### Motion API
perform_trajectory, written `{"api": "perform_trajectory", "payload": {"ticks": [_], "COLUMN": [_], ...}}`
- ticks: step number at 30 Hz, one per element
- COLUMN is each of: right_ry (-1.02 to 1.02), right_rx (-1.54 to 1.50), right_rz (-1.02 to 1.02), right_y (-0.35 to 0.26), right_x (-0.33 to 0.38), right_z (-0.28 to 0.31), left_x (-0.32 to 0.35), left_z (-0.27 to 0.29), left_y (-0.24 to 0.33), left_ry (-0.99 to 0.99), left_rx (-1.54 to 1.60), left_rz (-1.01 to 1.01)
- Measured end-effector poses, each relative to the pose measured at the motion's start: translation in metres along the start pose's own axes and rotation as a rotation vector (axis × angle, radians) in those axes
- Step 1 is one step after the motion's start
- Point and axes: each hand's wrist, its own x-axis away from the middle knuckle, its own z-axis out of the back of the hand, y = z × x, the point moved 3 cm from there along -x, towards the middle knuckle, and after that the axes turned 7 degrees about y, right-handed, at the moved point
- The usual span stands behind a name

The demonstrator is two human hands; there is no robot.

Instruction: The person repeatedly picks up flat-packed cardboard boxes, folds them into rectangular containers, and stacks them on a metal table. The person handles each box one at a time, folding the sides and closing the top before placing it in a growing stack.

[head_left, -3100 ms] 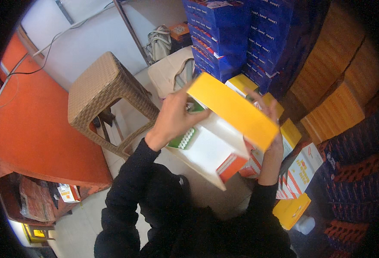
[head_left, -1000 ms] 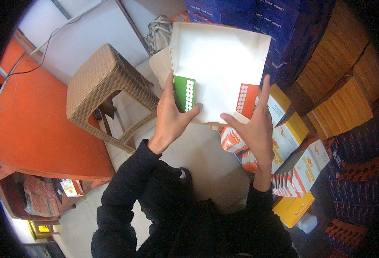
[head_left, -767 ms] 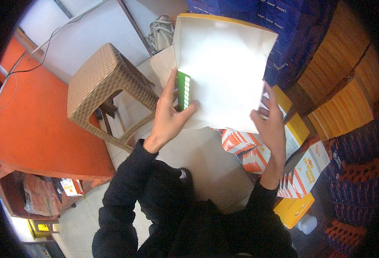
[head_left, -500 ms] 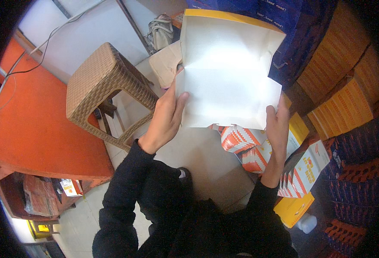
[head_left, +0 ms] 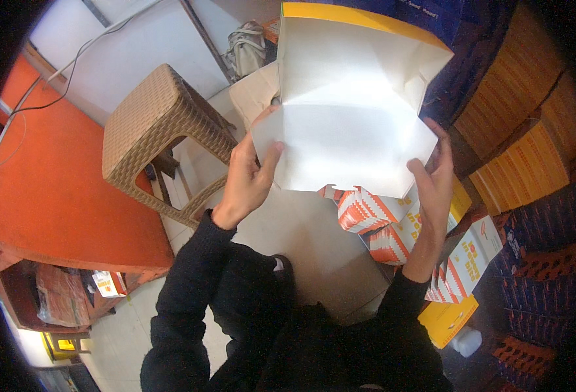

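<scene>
L hand (head_left: 245, 179): grips left edge of white carton blank (head_left: 353, 124), thumb on its face, fingers behind.
R hand (head_left: 432, 179): fingers curled round blank's right edge, gripping.
Carton blank: held up betw. both hands above floor, white inside facing camera, yellow rim along top, flaps partly folded.
Below blank: orange-white striped boxes (head_left: 373, 219) stacked just beside R forearm; yellow box (head_left: 446, 319) lower right.
Right: orange cartons (head_left: 523, 150), dark blue cartons (head_left: 549, 222) in stacks.
Left: tan wicker stool (head_left: 154, 134), orange surface (head_left: 52, 183).
</scene>
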Motion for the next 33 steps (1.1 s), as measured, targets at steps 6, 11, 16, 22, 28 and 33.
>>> {"api": "perform_trajectory", "payload": {"ticks": [6, 11, 16, 22, 28, 33], "right_ry": [0.04, 0.084, 0.194, 0.335, 0.144, 0.033], "right_rx": [0.121, 0.169, -0.102, 0.126, 0.328, 0.268], "right_rz": [0.003, -0.052, -0.055, 0.07, 0.246, 0.297], "right_y": [0.005, 0.005, 0.004, 0.018, 0.014, 0.017], "right_x": [-0.001, -0.003, 0.002, 0.01, 0.015, 0.004], "right_z": [-0.009, -0.013, -0.007, -0.006, -0.026, -0.049], "left_x": [-0.001, -0.006, -0.003, 0.001, 0.0, -0.009], "left_z": [-0.009, -0.006, -0.006, -0.008, -0.019, -0.025], "left_y": [0.01, 0.021, 0.024, 0.017, 0.014, 0.019], "left_ry": [0.081, 0.126, 0.17, 0.103, 0.222, 0.296], "left_rx": [0.056, -0.001, 0.071, -0.038, 0.137, 0.054], "left_rz": [0.089, 0.033, 0.022, -0.074, -0.151, -0.256]}}
